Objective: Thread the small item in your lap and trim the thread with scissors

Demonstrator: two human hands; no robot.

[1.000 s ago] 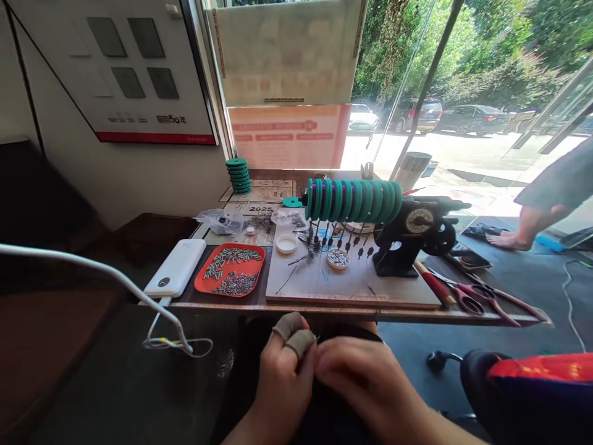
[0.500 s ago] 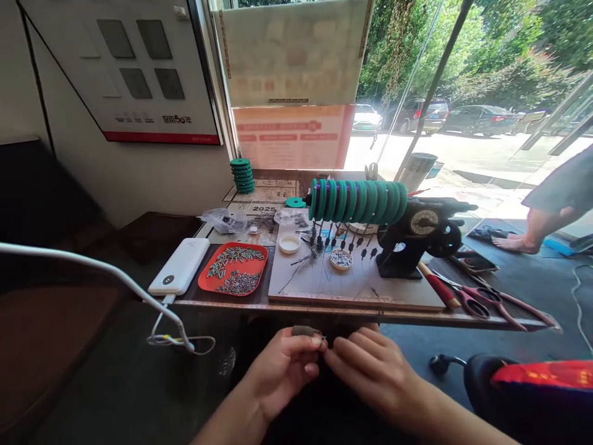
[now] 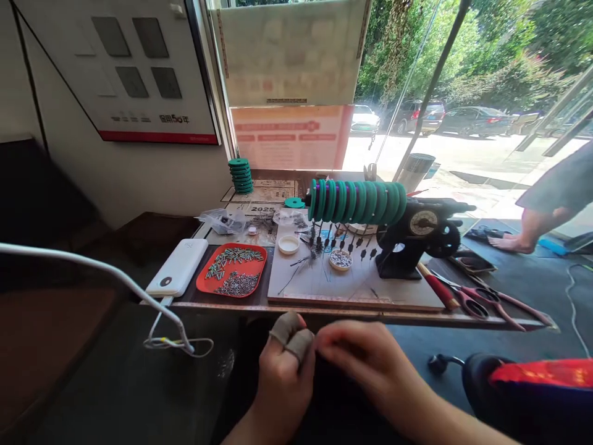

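Note:
My left hand (image 3: 283,364) is held below the table's front edge, back turned up, fingers curled in. Greyish tape or cloth wraps (image 3: 283,327) cover two of its fingers. My right hand (image 3: 365,358) meets it at the fingertips, thumb and forefinger pinched together. Whatever lies between the two hands is hidden by the fingers. Closest beyond them is a pale board (image 3: 324,290) on the table. On it sit a small round dish (image 3: 341,259) of silvery bits, an off-white dish (image 3: 288,245) and scattered thin dark wires.
A red tray (image 3: 200,285) holds small metal parts, beside a white power bank (image 3: 178,269) with a cable. Green discs (image 3: 356,203) line a black stand with a dial (image 3: 403,259). Scissors (image 3: 477,303) lie at right. A person's bare foot (image 3: 514,242) shows beyond.
My left hand has rolled over from thumb side up to back up, now showing its wrapped fingers. My right hand has turned too, its thumb and forefinger now in sight. The view shifted slightly.

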